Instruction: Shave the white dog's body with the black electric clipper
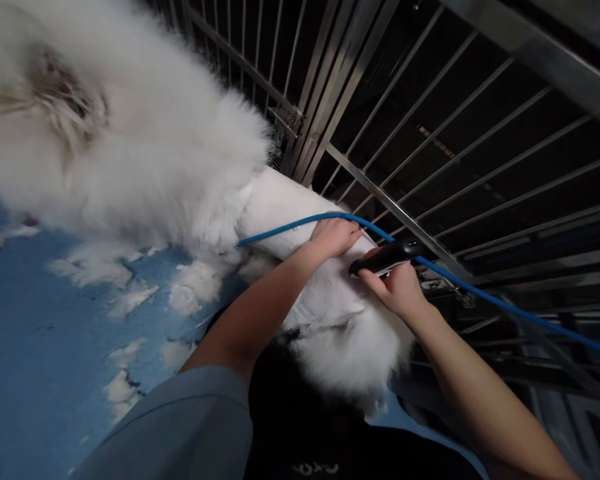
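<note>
A fluffy white dog (130, 133) stands on a blue table (35, 347), its rear toward me. My left hand (333, 235) is closed around the dog's clipped leg (280, 207), holding it out. My right hand (397, 288) grips a black clipper (386, 257) pressed against the fur of that leg near the paw (355, 347). A blue cord (505, 307) crosses over the leg and runs off to the right.
Clumps of cut white fur (130, 297) lie scattered on the blue table. Metal cage bars (430, 120) stand close behind the dog and my hands. My grey sleeve (190, 427) and dark apron fill the bottom.
</note>
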A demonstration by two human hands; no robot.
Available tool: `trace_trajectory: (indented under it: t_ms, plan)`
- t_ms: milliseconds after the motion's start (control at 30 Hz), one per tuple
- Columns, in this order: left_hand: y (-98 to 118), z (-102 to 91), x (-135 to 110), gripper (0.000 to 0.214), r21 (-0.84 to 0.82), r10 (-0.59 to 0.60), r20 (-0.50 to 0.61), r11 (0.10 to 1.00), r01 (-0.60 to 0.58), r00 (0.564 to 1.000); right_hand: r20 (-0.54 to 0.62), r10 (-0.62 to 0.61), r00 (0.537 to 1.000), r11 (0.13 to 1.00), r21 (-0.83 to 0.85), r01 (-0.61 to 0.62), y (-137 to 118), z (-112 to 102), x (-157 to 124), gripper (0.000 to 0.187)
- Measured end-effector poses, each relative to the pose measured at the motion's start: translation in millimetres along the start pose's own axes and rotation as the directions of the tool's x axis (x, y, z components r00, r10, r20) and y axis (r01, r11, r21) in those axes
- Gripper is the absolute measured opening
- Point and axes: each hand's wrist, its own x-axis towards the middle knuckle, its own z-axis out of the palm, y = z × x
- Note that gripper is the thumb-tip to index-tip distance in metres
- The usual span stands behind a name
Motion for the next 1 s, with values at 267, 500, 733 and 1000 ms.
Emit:
trace_trajectory:
  t_ms: [267,500,733,1000]
  plan:
    - [-4,-2.9,1,0.033,-0.002,-0.004,0.001,1.000,0.004,1.000,-0.029,0.016,0.999,1.000,0.003,-0.016,-1,-1,-3,0.040]
    - [-9,-5.2,4,0.034,-0.021,-0.001,0.000,1.000,0.001,1.000,0.085,-0.029,0.996,0.999,-0.022,0.031,0,0,-10,0.035]
    - [-20,-5.6,5,0.033,-0.034,0.042,-0.022,0.999,-0.043,0.999,0.089,-0.111,0.990,0.994,0.001,0.112,8,-10,-9,0.031]
    - [-23,-5.0,3,0.034,-0.059,0.027,0.002,0.998,-0.027,1.000,-0.059,-0.102,0.993,0.986,0.124,0.109,13,-15,4,0.032]
